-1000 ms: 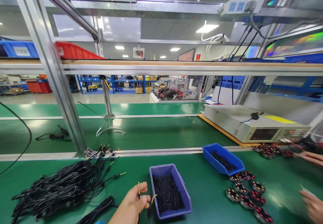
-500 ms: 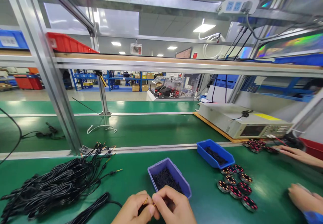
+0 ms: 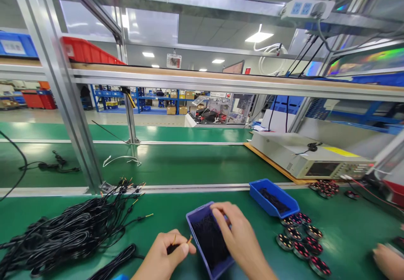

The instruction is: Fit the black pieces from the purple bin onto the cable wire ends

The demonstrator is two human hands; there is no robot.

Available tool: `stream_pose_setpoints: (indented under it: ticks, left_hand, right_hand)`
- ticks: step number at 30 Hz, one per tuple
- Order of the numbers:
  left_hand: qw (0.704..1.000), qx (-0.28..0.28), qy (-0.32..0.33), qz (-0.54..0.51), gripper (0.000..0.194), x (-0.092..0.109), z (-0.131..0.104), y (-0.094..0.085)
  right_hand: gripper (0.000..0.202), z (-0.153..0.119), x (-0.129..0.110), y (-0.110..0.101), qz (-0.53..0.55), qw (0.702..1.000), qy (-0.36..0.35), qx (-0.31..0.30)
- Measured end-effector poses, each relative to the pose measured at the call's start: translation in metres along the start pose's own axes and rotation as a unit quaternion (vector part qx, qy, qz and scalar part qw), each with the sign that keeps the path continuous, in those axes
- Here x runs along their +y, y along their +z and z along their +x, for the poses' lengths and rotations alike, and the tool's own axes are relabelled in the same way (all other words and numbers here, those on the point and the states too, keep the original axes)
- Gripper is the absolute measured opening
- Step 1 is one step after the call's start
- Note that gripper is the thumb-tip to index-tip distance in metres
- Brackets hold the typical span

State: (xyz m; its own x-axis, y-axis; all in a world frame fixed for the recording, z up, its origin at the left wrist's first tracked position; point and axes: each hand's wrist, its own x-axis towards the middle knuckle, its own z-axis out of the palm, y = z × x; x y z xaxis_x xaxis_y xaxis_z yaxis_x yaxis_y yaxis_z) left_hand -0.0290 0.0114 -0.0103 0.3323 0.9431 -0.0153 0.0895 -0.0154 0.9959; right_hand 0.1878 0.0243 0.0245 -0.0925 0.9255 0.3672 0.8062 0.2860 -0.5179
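Note:
Between thumb and fingers, my left hand pinches a black cable end with thin orange and yellow wires. My right hand reaches over the purple bin, its fingers bent over the small black pieces inside. Its fingertips are close together, and whatever they may hold is too small to make out. A coiled black cable lies left of my left hand. Farther left is a large pile of black cables with bare coloured wire ends.
A blue bin with black pieces stands right of the purple one, near round metal parts with copper windings. A grey instrument sits at back right. Another person's hand is at the right edge. A metal post rises at left.
My right hand has left my left hand and moved up and right over the purple bin. The other person's upper hand has mostly gone out of view at the right.

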Motion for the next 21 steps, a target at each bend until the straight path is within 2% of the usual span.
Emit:
stream_pose_setpoints:
  ticks: [2,5,10,11,13,16,18,21]
  left_hand:
    - [0.998,0.008,-0.047,-0.044,0.052,0.000,0.003,-0.001]
    - [0.992,0.015,-0.090,-0.091,0.055,0.011,0.008,0.002]
    - [0.989,0.050,-0.081,-0.112,0.047,0.041,0.019,0.015]
    - [0.989,0.052,-0.087,-0.110,0.047,0.043,0.021,0.017]
    - [0.988,0.045,-0.100,-0.108,0.046,0.042,0.025,0.021]
    - [0.988,0.016,-0.090,-0.123,0.047,0.030,0.026,0.022]
    - [0.988,-0.004,-0.065,-0.143,0.047,0.021,0.025,0.022]
    - [0.985,-0.032,-0.043,-0.166,0.047,0.013,0.025,0.022]
  right_hand:
    - [0.020,0.006,0.017,-0.003,-0.083,0.996,0.020,0.014]
    - [0.021,0.002,0.032,0.005,-0.120,0.992,0.035,-0.006]
    - [0.031,-0.016,0.021,0.014,-0.178,0.983,0.047,0.001]
    - [0.032,-0.018,0.016,0.012,-0.193,0.981,0.028,0.006]
    - [0.031,-0.018,0.005,0.010,-0.209,0.976,-0.053,-0.012]
    - [0.027,-0.014,-0.004,0.018,-0.193,0.962,-0.170,-0.092]
    - [0.024,-0.011,-0.005,0.029,-0.191,0.957,-0.184,-0.121]
    - [0.016,-0.010,-0.001,0.045,-0.197,0.957,-0.176,-0.120]
